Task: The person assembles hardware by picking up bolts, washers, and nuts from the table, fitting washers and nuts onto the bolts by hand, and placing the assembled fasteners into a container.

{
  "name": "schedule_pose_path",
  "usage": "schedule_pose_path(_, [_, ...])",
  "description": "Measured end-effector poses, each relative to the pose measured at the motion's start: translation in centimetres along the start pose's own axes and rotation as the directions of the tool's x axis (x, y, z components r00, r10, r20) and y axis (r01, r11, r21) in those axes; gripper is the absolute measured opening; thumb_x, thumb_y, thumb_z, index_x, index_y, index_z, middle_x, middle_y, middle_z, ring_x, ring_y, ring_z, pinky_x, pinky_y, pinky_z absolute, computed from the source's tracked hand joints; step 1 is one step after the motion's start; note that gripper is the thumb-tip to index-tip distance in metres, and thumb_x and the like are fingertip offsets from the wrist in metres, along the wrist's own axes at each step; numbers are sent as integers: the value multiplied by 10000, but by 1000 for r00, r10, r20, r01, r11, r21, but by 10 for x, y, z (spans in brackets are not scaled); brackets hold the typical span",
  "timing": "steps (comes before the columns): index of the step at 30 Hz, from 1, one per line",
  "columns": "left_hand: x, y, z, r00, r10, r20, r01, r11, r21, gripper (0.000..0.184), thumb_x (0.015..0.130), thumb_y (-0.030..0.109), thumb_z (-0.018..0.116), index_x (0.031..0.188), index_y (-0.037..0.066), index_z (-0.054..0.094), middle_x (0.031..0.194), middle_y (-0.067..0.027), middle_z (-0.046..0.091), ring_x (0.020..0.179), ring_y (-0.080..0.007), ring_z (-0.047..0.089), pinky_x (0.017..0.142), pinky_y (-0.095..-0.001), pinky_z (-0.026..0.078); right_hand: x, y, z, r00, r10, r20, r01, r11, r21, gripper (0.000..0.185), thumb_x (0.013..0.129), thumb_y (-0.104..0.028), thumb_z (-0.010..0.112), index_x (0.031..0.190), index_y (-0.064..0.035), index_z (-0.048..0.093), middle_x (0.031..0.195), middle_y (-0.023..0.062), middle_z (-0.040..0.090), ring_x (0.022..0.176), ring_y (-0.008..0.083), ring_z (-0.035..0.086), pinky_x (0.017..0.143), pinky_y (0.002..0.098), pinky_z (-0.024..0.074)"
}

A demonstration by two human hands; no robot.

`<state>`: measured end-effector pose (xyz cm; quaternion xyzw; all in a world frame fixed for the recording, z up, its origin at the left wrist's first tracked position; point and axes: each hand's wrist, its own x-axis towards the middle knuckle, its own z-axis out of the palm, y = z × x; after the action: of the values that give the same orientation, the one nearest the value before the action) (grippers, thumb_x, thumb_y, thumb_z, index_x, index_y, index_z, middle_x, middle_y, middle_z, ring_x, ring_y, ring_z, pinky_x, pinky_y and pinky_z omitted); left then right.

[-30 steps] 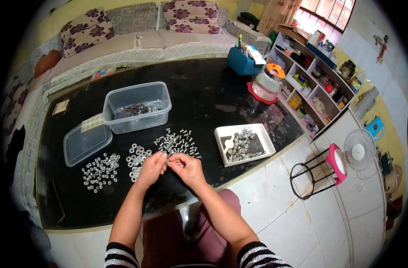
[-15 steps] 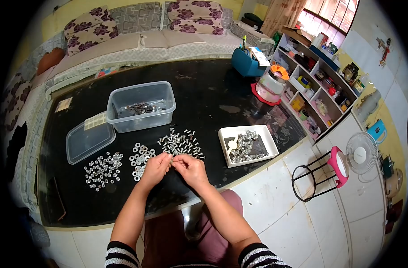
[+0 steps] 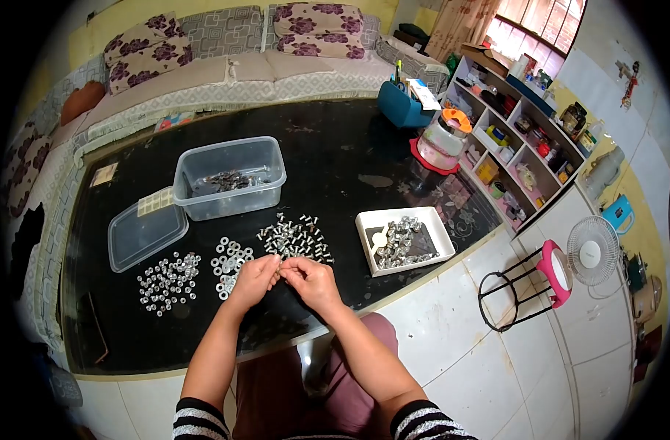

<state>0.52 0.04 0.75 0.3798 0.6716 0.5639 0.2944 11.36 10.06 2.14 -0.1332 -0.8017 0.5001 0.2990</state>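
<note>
My left hand [image 3: 255, 281] and my right hand [image 3: 310, 282] meet over the near part of the black table, fingertips pinched together around something too small to make out. Just beyond them lies a pile of silvery bolts [image 3: 294, 238]. Flat washers [image 3: 231, 260] are spread beside my left hand, partly hidden by it. Farther left is a scatter of small nuts [image 3: 167, 282]. To the right, a white tray [image 3: 365, 253] holds several metal pieces [image 3: 404, 240] and a pale piece. Behind the washers, a clear plastic box [image 3: 233, 202] has dark small parts at its bottom.
A clear lid [image 3: 145, 236] lies left of the box. At the table's far right are a teal holder [image 3: 404, 106] and a jar [image 3: 443, 139] on a red mat. Right of the table stand a shelf unit [image 3: 522, 139], a pink stool [image 3: 553, 273] and a fan [image 3: 593, 251].
The camera view has shifted slightly. Both hands stay together in nearly the same place, with only small finger movements. The piles and containers look unchanged.
</note>
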Motion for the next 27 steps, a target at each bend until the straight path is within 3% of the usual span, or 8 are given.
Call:
schedule_pose_path(2, [0, 0, 0, 999, -41, 2, 41, 999, 35, 266, 878, 267, 392, 746, 51, 472, 598, 2, 467, 509, -64, 418, 483, -193, 352, 0, 3, 1, 1000, -27, -9, 27, 1000, 2, 97, 740, -61, 606, 821, -8, 597, 701, 46, 606, 582, 77, 546, 538, 213, 442])
schedule_pose_path(4, [1, -2, 0, 999, 39, -25, -40, 999, -16, 288, 881, 270, 387, 712, 50, 466, 579, 1, 457, 498, -66, 414, 471, -198, 348, 1, 6, 0, 999, 44, 4, -44, 996, 80, 101, 742, -69, 595, 823, -9, 588, 727, 99, 605, 604, 154, 583, 558, 253, 464])
schedule_pose_path(16, [-1, 7, 2, 1000, 12, -28, -15, 994, -110, 289, 865, 257, 412, 671, 49, 464, 574, -1, 463, 493, -70, 428, 462, -204, 355, 2, 2, -3, 994, 104, 30, -107, 989, 102, 103, 742, -72, 599, 818, -3, 589, 715, 90, 601, 596, 138, 572, 546, 246, 457])
schedule_pose_path(19, [0, 1, -3, 999, -1, 35, 3, 998, -71, 271, 863, 254, 419, 693, 50, 475, 590, -1, 470, 500, -69, 429, 468, -202, 355, 1, 8, -1, 997, 72, 29, -74, 994, 78, 105, 741, -76, 601, 815, -3, 590, 710, 91, 599, 589, 134, 572, 539, 243, 457])
schedule_pose_path(22, [1, -5, -1, 998, -55, -21, 53, 993, -101, 259, 862, 245, 419, 705, 48, 481, 589, -1, 471, 502, -70, 428, 468, -202, 351, 1, 8, 0, 999, 51, 16, -52, 996, 66, 105, 740, -79, 603, 815, -5, 590, 708, 90, 598, 585, 131, 570, 536, 241, 456])
schedule_pose_path(27, [-1, 3, -2, 1000, 6, 16, -5, 996, -86, 270, 865, 259, 420, 711, 46, 483, 579, 2, 468, 507, -68, 433, 480, -201, 364, 1, 7, -2, 996, 86, 23, -88, 993, 80, 104, 740, -76, 602, 818, -7, 591, 709, 92, 600, 585, 138, 570, 538, 245, 457])
